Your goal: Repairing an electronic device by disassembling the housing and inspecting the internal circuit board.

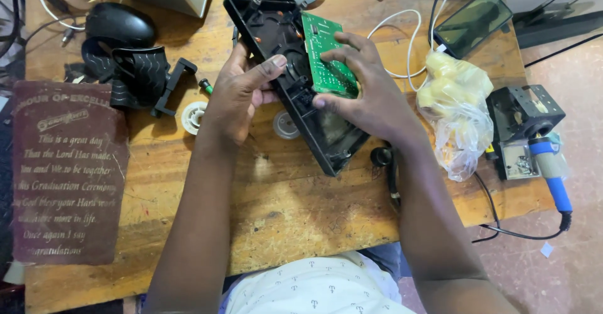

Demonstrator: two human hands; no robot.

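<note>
A black plastic housing [326, 138] lies slanted on the wooden table [282, 207], open side up. A green circuit board [326, 59] sits in its upper half. My left hand [235, 97] grips the housing's left edge, thumb pressed over the rim. My right hand [367, 94] holds the green circuit board, fingers on its top and right edge, thumb at its lower end. A small screwdriver with a green handle [205, 86] lies just left of my left hand.
A brown plaque [66, 176] lies at the left. Black plastic parts [141, 72] and a white spool [193, 116] sit beside it. A clear bag with yellowish contents [455, 97], a phone [472, 22] and a soldering iron in its stand [534, 138] are at the right.
</note>
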